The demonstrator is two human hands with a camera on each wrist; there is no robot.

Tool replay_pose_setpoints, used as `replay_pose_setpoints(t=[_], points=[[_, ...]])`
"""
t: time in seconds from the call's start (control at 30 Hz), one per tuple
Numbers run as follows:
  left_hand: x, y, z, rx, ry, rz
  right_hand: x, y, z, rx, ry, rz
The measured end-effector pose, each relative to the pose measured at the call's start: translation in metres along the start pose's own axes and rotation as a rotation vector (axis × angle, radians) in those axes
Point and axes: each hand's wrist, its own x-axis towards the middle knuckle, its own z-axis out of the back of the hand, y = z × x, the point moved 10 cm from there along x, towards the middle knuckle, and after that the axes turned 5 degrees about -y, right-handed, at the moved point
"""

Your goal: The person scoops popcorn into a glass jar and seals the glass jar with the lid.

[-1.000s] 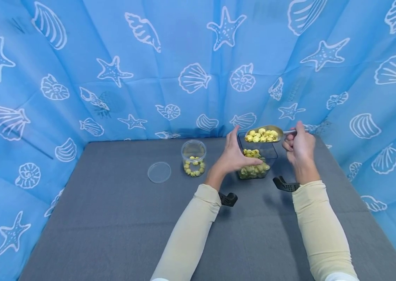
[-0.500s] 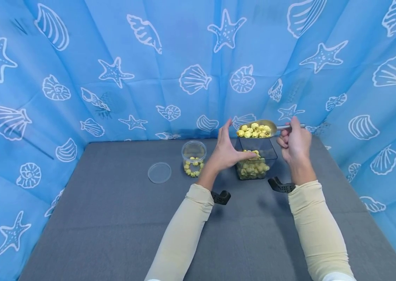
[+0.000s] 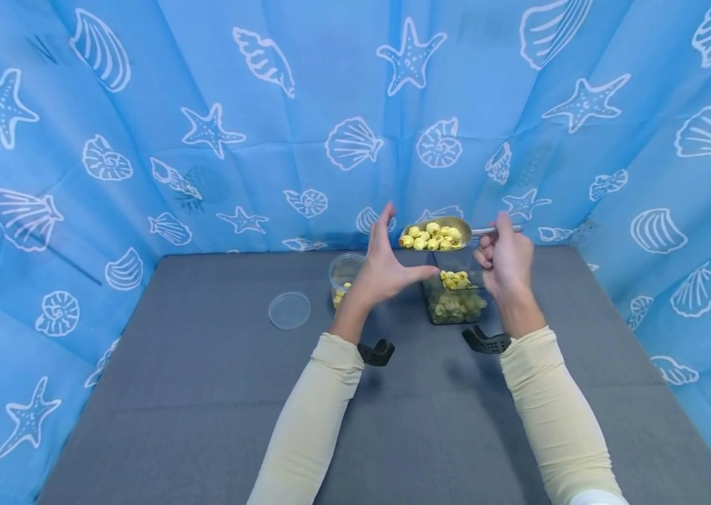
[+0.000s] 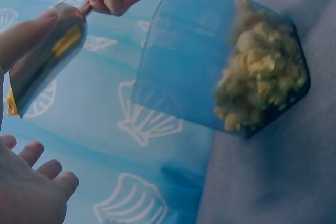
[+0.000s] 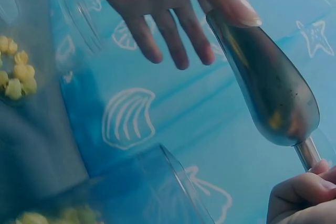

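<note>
In the head view my right hand [image 3: 508,256] grips the handle of a metal scoop [image 3: 465,231] heaped with yellow popcorn [image 3: 432,237]. The scoop is held level, up above the left side of a clear square container [image 4: 173,61], which is partly filled with popcorn. My left hand [image 3: 383,273] is spread beside the scoop's tip, thumb pointing right and fingers up. Seen from the right wrist, the left thumb overlaps the scoop's front edge. A clear round jar [image 3: 344,268] with some popcorn inside stands behind the left hand, which partly hides it.
A clear round lid [image 3: 289,311] lies flat on the grey cloth-covered table [image 3: 204,393], left of the jar. Behind the table hangs a blue curtain [image 3: 305,91] with white shells and starfish. Each wrist wears a black camera mount [image 3: 376,353].
Both hands and the loaded scoop have shifted left, from over the square container toward the round jar. The scoop has risen slightly, and my left hand now covers part of the jar.
</note>
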Motion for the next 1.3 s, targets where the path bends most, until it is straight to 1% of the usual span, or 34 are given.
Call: replay_pose_setpoints(t=[0.13,0.33,0.53,0.73,0.9,1.03,1.13,1.3], points=[[-0.002,-0.002,0.012,0.011,-0.028,-0.031,-0.003,-0.006,-0.008,-0.033,0.000,0.007],[-0.004,-0.004,0.028,0.021,-0.075,-0.072,-0.005,-0.012,-0.019,-0.009,0.020,-0.011],[-0.004,-0.001,0.042,0.014,-0.108,-0.075,-0.004,-0.019,-0.027,0.007,0.026,-0.038],[-0.006,0.011,0.057,0.010,-0.128,-0.023,-0.002,-0.026,-0.034,-0.044,0.043,-0.028],[-0.009,0.026,0.068,0.022,-0.130,0.027,-0.002,-0.034,-0.041,-0.068,0.104,-0.012],[-0.012,0.037,0.072,0.050,-0.118,0.047,-0.002,-0.039,-0.045,-0.094,0.146,0.007],[-0.013,0.044,0.073,0.063,-0.112,0.057,-0.003,-0.040,-0.047,-0.120,0.170,0.040],[-0.015,0.055,0.073,0.094,-0.098,0.106,-0.004,-0.040,-0.051,-0.146,0.202,0.067]])
